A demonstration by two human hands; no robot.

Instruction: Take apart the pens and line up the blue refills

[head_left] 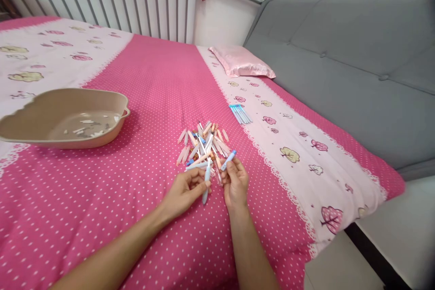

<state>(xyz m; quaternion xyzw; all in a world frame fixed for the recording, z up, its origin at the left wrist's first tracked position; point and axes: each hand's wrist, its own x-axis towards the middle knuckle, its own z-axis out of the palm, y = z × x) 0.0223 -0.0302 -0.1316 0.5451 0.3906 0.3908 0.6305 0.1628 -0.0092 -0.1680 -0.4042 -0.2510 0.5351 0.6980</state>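
- So, left hand (185, 190) half-curled, thumb and fingers pinching pale-blue pen barrel (207, 174).
- Right hand (236, 182) part-closed, gripping blue cap (229, 160) by fingertips, near loose pen parts (205, 141).

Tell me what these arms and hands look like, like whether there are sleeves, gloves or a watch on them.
The left hand and right hand wear no gloves. The left forearm and right forearm show no sleeves within the picture. I see no watch, bracelet or ring, though parts of both hands are hidden.
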